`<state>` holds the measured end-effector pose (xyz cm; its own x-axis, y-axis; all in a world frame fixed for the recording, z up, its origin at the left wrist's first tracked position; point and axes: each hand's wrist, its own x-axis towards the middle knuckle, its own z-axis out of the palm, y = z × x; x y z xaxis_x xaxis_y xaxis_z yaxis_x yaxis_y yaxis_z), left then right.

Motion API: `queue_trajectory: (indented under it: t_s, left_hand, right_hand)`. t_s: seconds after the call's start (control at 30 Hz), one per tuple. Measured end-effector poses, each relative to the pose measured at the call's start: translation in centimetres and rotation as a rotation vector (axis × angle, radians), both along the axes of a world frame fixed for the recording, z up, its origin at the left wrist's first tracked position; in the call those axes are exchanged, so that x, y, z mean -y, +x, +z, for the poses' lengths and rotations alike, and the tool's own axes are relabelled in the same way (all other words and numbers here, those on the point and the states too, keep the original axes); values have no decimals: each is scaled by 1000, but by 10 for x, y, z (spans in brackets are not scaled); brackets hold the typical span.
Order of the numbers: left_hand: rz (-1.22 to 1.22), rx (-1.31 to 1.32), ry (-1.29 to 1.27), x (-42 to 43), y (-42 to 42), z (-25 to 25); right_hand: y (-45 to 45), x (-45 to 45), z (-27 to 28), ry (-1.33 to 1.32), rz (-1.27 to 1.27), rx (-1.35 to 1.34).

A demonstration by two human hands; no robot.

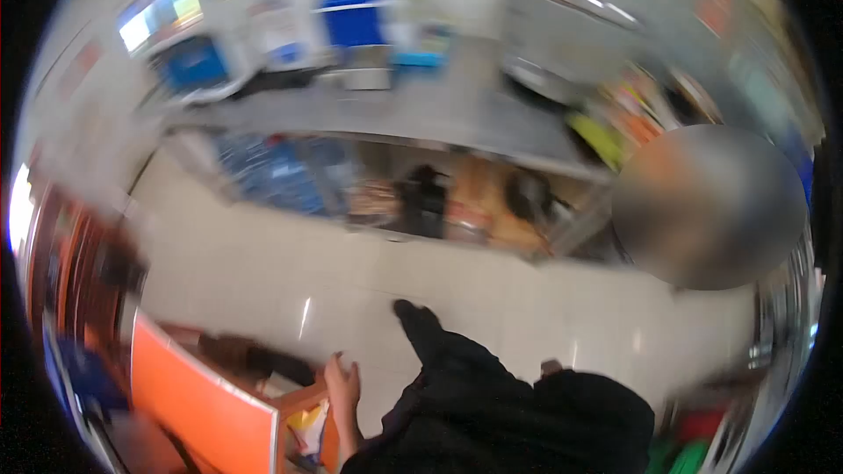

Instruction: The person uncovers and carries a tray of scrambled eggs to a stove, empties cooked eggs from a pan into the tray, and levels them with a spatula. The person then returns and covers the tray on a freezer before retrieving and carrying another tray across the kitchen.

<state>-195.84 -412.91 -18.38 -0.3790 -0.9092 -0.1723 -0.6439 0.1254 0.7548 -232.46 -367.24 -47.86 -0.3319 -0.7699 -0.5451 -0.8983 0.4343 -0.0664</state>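
Note:
My left hand (342, 382) hangs at the lower middle, beside an orange-sided compartment (329, 434) with papers (309, 426) in it. Its fingers look apart and I see nothing between them, though the picture is smeared by motion. A large orange panel (202, 395) with a pale edge stands to the left of that hand. On the right, a small brownish patch (551, 368) shows past my black clothing (500, 412); it may be part of my right hand, but its fingers cannot be made out.
A long grey counter (474, 105) runs ahead, bearing a metal appliance (562, 31), a blue box (356, 13) and a small pale box (367, 68). Its lower shelf holds clear bluish bottles (272, 174) and dark items. Pale tiled floor (290, 281) lies between. A blurred oval hides the right side.

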Motion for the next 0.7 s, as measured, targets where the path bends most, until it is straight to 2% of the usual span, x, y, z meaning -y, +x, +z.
queue_trajectory:
  t_s: [0.03, 0.07, 0.1, 0.13, 0.2, 0.23, 0.3, 0.33, 0.37, 0.4, 0.5, 0.53, 0.6, 0.63, 0.67, 0.7]
  left_hand:
    - [38, 16, -13, 26, -2, 3]
    - [50, 87, -54, 58, -15, 37]
    - [108, 57, -81, 93, -18, 52]
    - [158, 34, -112, 125, -17, 62]
    - [360, -6, -110, 186, -4, 90]
    - [449, -16, -96, 212, 6, 103]
    - [670, -24, -108, 229, 39, 95]
    - [760, -28, -121, 246, 56, 89]
    - [874, -39, -84, 261, 77, 64]
    - [955, -45, -80, 276, 95, 44]
    - [1123, 64, 229, 352, 148, 17]
    - [1113, 55, 164, 390, 171, 18]
    - [1087, 33, 49, 472, 211, 18]
    - [1096, -4, -8, 516, 229, 31]
    - [1100, -40, -69, 567, 251, 47]
    - [1059, -19, -112, 615, 273, 58]
  right_hand:
    - [-25, 50, -3, -41, 91, 32]
    - [-41, 142, 32, 64, -322, 392]
    - [-63, 234, 62, 127, -792, 626]
    - [-83, 334, 68, 133, -454, 447]
    - [-114, 518, 31, 73, 186, 99]
    - [-109, 622, 41, -74, -163, 181]
    - [-82, 798, 82, -273, -450, 585]
    - [-92, 896, 55, -380, -137, 543]
    - [-48, 973, 119, -361, -133, 507]
    - [-28, 1044, 136, -469, 10, 553]
    - [78, 1199, 205, -680, -25, 828]
    - [116, 1228, 217, -713, -60, 960]
    - [182, 1266, 219, -652, -2, 1056]
    - [204, 1284, 197, -488, 146, 983]
    - [215, 1297, 163, -510, 556, 621]
    - [251, 1293, 211, -137, 586, 549]
